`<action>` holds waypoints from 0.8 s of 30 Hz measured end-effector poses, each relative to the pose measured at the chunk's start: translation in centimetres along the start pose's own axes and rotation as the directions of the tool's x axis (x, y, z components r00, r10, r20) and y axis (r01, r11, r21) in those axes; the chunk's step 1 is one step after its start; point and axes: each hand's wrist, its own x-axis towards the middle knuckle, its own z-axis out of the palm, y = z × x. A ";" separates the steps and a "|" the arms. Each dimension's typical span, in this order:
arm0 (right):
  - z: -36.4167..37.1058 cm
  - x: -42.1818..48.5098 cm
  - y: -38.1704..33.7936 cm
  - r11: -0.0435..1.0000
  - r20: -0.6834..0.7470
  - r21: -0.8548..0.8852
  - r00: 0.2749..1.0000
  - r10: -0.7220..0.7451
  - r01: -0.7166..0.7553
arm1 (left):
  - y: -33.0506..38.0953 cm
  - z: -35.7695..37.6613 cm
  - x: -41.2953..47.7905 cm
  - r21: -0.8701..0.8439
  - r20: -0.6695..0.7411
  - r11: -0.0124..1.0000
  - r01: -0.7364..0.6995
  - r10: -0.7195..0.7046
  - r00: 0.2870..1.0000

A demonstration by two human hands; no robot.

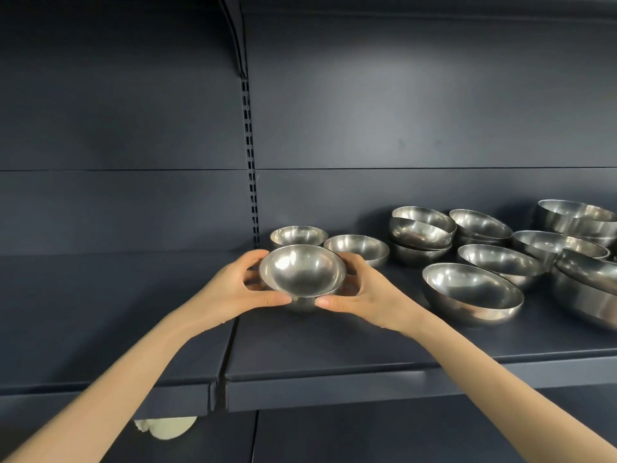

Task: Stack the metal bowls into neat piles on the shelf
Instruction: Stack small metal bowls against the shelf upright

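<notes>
1. Shelf (334, 345) edges are running across the lower view: the front lip is facing the person, and a seam (230, 342) is splitting the dark surface into a left and a right board.
2. A slotted upright (251, 162) is rising from the back of the seam against the dark rear wall.
3. A broad strip of shelf surface is lying between the held bowl and the front lip, and the left board is stretching away beside the left forearm.
4. The left hand (233, 290) and the right hand (364, 295) are both grasping one small metal bowl (302, 270), fingers curling round its rim from either side, thumbs pressing low at the front.
5. This bowl is tilting its mouth toward the camera, just right of the seam; whether the rounded metal under it is a second bowl cannot be told.
6. Two small bowls (298, 234) are standing just behind it, mouths up, showing only reflections inside.
7. Further right, a crooked stack (420, 235) is nesting three bowls.
8. Near the front, a larger bowl (472, 292) is leaning on its side.
9. More bowls (561, 245) are crowding the right edge, some nesting.
</notes>
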 end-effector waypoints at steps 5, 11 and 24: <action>-0.6 1.9 -2.3 0.999 -0.065 0.004 0.997 -0.045 0.046 | 1.7 -1.7 1.3 -0.022 -0.073 0.996 -0.081 0.079 0.994; -2.6 6.1 -4.3 0.999 -0.092 -0.031 0.995 -0.030 0.028 | 3.1 -3.5 5.3 -0.057 -0.102 0.992 -0.111 0.105 0.989; -4.2 13.1 -0.5 0.996 -0.009 -0.053 0.998 0.065 -0.065 | -1.2 -3.4 12.3 -0.095 -0.055 0.995 -0.006 0.001 0.998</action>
